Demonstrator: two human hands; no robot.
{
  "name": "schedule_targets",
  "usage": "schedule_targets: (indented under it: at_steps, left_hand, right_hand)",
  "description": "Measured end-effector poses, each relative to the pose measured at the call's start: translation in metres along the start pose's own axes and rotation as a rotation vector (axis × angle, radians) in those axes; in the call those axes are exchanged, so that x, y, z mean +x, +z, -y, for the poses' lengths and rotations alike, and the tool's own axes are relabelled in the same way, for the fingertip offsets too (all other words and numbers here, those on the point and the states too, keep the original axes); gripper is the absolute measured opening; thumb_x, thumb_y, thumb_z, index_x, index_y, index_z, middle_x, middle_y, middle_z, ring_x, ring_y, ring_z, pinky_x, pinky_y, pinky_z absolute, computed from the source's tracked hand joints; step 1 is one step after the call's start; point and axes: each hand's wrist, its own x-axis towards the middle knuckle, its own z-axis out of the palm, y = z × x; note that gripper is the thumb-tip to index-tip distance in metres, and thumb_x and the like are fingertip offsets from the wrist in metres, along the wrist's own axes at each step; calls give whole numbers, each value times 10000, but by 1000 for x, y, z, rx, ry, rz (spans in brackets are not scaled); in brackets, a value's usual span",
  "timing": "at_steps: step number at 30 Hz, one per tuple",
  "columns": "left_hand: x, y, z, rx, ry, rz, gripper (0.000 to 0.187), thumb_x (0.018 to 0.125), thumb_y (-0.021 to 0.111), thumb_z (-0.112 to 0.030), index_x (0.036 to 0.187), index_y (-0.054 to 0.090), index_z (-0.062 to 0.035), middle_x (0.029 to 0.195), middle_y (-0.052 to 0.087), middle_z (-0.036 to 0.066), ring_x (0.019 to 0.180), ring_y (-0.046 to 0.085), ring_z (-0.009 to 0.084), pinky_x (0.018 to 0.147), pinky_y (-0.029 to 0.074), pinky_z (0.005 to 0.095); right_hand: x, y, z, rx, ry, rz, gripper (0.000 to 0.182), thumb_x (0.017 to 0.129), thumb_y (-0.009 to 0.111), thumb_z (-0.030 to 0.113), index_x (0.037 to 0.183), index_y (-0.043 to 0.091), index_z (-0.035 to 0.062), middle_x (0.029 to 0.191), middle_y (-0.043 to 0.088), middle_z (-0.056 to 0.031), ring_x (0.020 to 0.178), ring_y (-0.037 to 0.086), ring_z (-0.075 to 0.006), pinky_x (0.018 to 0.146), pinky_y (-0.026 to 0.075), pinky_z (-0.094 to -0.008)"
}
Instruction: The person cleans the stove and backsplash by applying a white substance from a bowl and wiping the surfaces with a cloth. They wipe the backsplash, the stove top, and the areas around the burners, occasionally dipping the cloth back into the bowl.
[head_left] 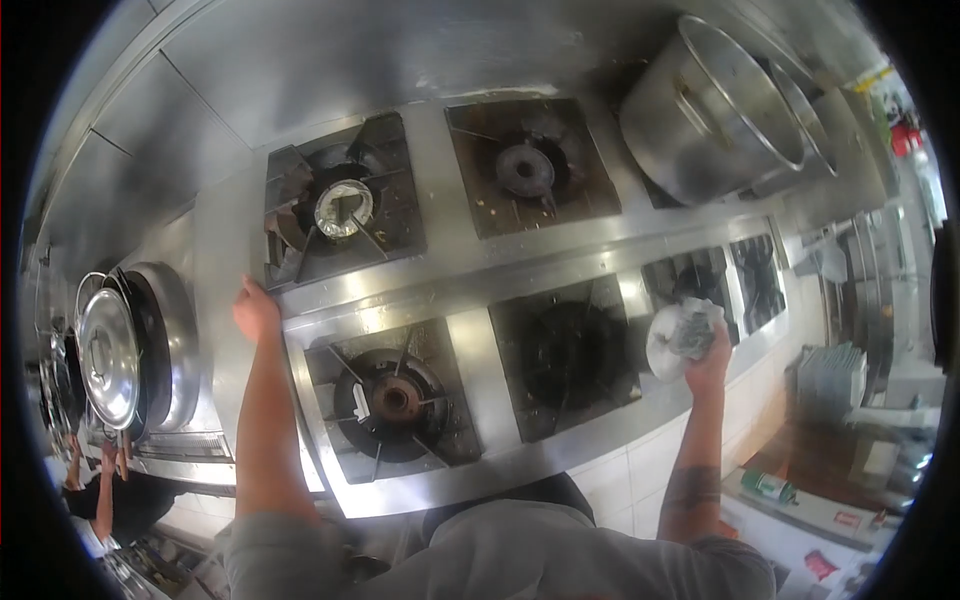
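My left hand [257, 310] rests at the left edge of the steel gas stove [470, 350], between the back and front burner rows. Its fingers look curled against that edge, partly hidden. At the right of the front row, my right hand [711, 352] closes around a crumpled grey-green scouring pad or cloth [694, 330]; its exact kind is blurred. A white round thing [662, 345] shows beside the pad over the burners, and whether I hold it too cannot be made out. The front-left burner [397, 398] has a rusty centre and a small white piece on it.
A large steel pot [690, 120] stands at the back right. Pans and a round lid [108, 358] lean at the left. Another person [105, 500] is at the lower left. A green bottle [768, 487] lies on a white surface at the lower right.
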Motion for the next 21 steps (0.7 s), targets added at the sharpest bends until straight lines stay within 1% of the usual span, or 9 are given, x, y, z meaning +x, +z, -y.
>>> schedule_targets:
  at_steps: [4, 7, 9, 10, 14, 16, 17, 18, 21]
  left_hand:
    - [3, 6, 4, -65, -81, 69, 601, 1015, 434, -542, 928, 760, -45, 932, 727, 217, 888, 680, 420, 752, 501, 528]
    - [4, 8, 7, -33, 4, -22, 591, 1022, 473, -512, 850, 725, -5, 753, 687, 191, 706, 637, 369, 663, 467, 495]
    - [2, 2, 0, -36, -2, -9, 589, 1026, 476, -498, 829, 716, 3, 713, 666, 184, 662, 604, 351, 639, 448, 488]
    - [-1, -2, -7, -44, -8, 19, 588, 1029, 479, -484, 809, 708, 11, 673, 644, 178, 617, 572, 333, 615, 428, 480]
    - [-3, -2, -12, -59, -26, 8, 596, 1032, 489, -477, 775, 691, 20, 632, 615, 173, 583, 540, 318, 589, 404, 473]
    - [-2, 0, -6, -50, 12, -16, 591, 1035, 485, -474, 789, 698, 19, 645, 624, 173, 594, 550, 318, 596, 410, 472]
    - [-2, 2, -5, -48, 66, -34, 586, 1037, 482, -472, 803, 705, 17, 657, 634, 173, 605, 561, 318, 603, 415, 470]
    - [-2, 4, -6, -43, 70, -26, 586, 1037, 482, -472, 803, 705, 17, 657, 634, 173, 605, 561, 318, 603, 415, 470]
    - [-4, 1, -10, -88, 54, -5, 585, 1043, 465, -476, 862, 722, 17, 732, 673, 191, 669, 602, 335, 657, 444, 456]
  right_hand:
    - [87, 151, -16, 209, 175, 165, 594, 831, 671, 11, 1401, 506, 37, 1387, 571, -121, 1287, 551, -302, 1083, 439, -407]
    - [187, 292, -44, -90, -236, 264, 471, 977, 611, 356, 1338, 504, 74, 1287, 552, -88, 1196, 510, -228, 1063, 394, -392]
    - [247, 365, -35, -359, -489, 96, 551, 966, 611, 416, 1334, 439, 43, 1227, 537, -123, 1174, 496, -232, 1036, 397, -380]
    - [282, 386, -31, -387, -581, 27, 576, 959, 555, 417, 1278, 395, -36, 1229, 497, -223, 1181, 477, -294, 1030, 378, -408]
    - [397, 443, -83, -676, -869, -650, 465, 958, 526, 245, 1232, 428, -118, 1251, 479, -285, 1165, 468, -418, 1026, 345, -587]
    - [342, 520, -137, -582, -974, -542, 608, 967, 513, 214, 1390, 365, -197, 1547, 214, -373, 1405, 244, -549, 1145, 178, -671]
    - [299, 539, -161, -949, -895, -339, 632, 1004, 475, 261, 1432, 337, -183, 1578, 136, -393, 1450, 151, -576, 1184, 118, -662]
    - [264, 549, -187, -748, -1073, -200, 615, 1016, 468, 282, 1398, 389, -193, 1554, 162, -419, 1444, 158, -587, 1195, 104, -654]
    - [253, 520, -223, -1096, -1099, 251, 562, 1013, 466, 267, 1419, 430, -119, 1556, 195, -401, 1465, 151, -566, 1198, 123, -655]
